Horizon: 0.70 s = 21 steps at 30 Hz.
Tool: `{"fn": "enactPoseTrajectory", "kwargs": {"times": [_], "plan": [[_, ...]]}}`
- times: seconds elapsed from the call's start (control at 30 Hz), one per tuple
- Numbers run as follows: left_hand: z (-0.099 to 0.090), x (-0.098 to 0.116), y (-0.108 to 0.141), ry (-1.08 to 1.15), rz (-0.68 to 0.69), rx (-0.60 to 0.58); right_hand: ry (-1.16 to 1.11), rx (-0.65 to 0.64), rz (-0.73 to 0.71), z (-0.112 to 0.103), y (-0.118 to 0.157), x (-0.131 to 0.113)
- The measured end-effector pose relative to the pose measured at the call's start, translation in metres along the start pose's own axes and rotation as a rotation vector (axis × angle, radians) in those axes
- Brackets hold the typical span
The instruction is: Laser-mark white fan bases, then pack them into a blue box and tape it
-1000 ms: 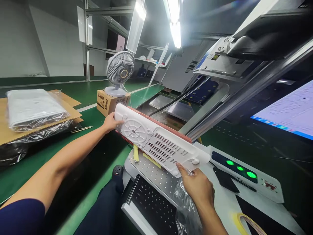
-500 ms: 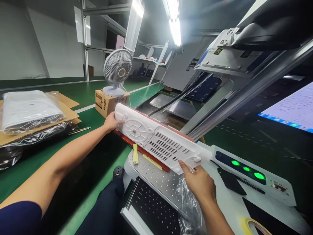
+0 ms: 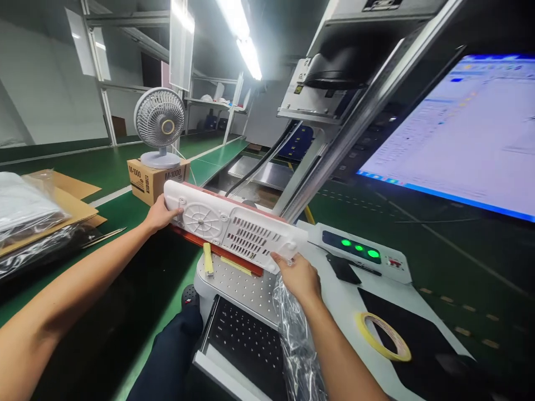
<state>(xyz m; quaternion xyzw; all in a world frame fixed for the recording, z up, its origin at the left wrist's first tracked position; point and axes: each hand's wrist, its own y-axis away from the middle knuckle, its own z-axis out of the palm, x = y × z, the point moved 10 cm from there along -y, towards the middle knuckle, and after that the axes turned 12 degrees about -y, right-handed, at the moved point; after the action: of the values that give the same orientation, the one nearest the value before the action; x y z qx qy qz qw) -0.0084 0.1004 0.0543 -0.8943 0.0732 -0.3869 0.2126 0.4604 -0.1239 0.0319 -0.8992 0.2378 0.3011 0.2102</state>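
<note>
Between my hands, a long white plastic panel (image 3: pixel 217 223) stands on its edge, tilted, with a round ribbed area and a grid of slots facing me. My left hand (image 3: pixel 161 214) grips its left end, thumb on the near face. My right hand (image 3: pixel 298 274) pinches its lower right corner. Below and behind the panel shows a reddish-brown strip (image 3: pixel 192 239), with yellow tape (image 3: pixel 208 259) on it. Underneath lies a perforated metal plate (image 3: pixel 238 284). A clear plastic bag (image 3: pixel 295 334) hangs crumpled below my right hand.
A desk fan (image 3: pixel 161 120) stands on a cardboard box (image 3: pixel 146 189). At left lie wrapped white sheets (image 3: pixel 27 203) on cardboard. A control panel (image 3: pixel 359 248) glows green, near a yellow tape roll (image 3: pixel 382 337). A keyboard (image 3: pixel 242 340) sits below; a monitor (image 3: pixel 451 139) and machine head (image 3: pixel 317 89) are right.
My view has swung right, so more of the monitor and the whole tape roll show. Both hands keep hold of the white panel, which stays over the perforated plate.
</note>
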Motion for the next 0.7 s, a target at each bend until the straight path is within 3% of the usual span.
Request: {"fn": "enactPoseTrajectory", "kwargs": {"times": [0.1,0.17,0.27,0.37,0.53,0.7], "plan": [[-0.023,0.035,0.006,-0.013,0.229,0.170,0.003,-0.004,0.009,-0.010,0.008,-0.007],[-0.027,0.067,0.009,-0.114,0.375,0.214,-0.003,0.014,0.008,-0.017,0.013,-0.010],[-0.012,0.118,0.007,-0.285,0.534,0.163,-0.004,0.041,0.013,-0.022,0.018,-0.012],[0.008,0.155,-0.001,-0.444,0.596,0.130,0.012,0.053,0.004,-0.022,0.019,-0.013],[0.014,0.172,-0.010,-0.589,0.554,0.237,0.047,0.057,-0.030,-0.025,0.018,-0.017],[0.014,0.171,-0.011,-0.611,0.568,0.230,0.057,0.073,-0.012,-0.032,0.016,-0.021]]}}
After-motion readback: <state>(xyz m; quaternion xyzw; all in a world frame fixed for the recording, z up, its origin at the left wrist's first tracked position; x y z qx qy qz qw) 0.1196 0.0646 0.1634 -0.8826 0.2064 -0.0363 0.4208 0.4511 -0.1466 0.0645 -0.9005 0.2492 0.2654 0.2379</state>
